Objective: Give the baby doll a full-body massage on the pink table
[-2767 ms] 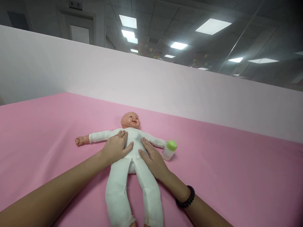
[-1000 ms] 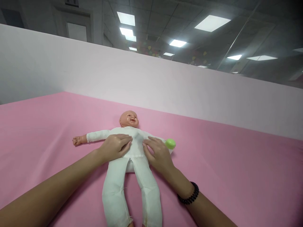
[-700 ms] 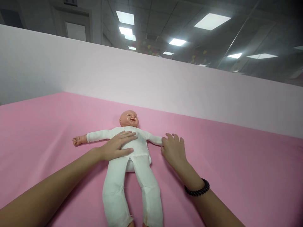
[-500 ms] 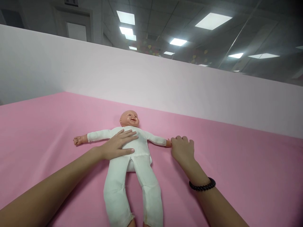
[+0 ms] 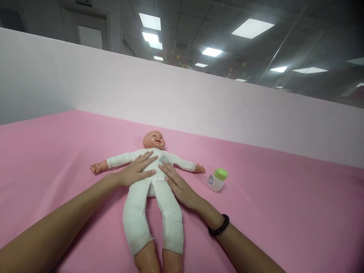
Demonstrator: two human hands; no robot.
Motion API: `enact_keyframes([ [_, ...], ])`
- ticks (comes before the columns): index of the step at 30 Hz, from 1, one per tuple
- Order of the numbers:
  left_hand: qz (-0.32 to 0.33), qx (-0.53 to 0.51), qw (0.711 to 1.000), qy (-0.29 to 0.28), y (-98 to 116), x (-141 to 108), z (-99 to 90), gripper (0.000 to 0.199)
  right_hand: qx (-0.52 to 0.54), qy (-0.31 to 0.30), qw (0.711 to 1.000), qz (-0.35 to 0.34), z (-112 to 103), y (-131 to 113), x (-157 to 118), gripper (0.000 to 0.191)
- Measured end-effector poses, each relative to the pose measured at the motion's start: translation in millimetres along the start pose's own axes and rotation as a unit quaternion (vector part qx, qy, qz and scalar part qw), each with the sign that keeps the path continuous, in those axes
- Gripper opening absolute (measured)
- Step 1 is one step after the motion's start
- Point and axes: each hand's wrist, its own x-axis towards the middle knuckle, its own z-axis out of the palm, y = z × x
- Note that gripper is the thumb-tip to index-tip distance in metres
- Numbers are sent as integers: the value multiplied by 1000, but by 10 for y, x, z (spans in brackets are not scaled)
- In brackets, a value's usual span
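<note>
A baby doll (image 5: 170, 208) with a cloth body in white and a bare plastic head lies on its back, arms stretched out to both sides. My left hand (image 5: 135, 171) rests flat on the left of its chest and belly, fingers spread. On the other side of the torso lies my right hand (image 5: 180, 185), its fingers extended against the cloth. Beyond the doll's hand on the right stands a small clear bottle (image 5: 216, 182) with a green cap and a printed label, slightly tilted in view and touched by neither hand.
The doll lies on a pink surface (image 5: 284, 212) with soft creases. Behind it runs a white low wall (image 5: 182, 98). Past the wall are a door (image 5: 90, 36) and a ceiling with several lit panels.
My right hand has left the spot beside the doll's hand and come onto its torso. The bottle, hidden before, now shows there. My left hand stays on the doll's front.
</note>
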Motion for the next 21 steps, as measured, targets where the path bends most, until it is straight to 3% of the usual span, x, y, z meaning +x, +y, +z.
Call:
enact_keyframes([
  [5,28,-34,999,-12,-60,49,-5,70,-57,-8,998,-18,-18,25,109,53],
  [11,42,26,999,21,-175,119,23,65,-132,78,986,65,-57,246,295,64],
  [17,-71,160,980,92,-585,67,-15,62,-259,108,947,157,-323,584,164,67],
  [21,-108,271,951,102,-817,-34,-157,62,-374,121,896,209,-528,713,23,58],
])
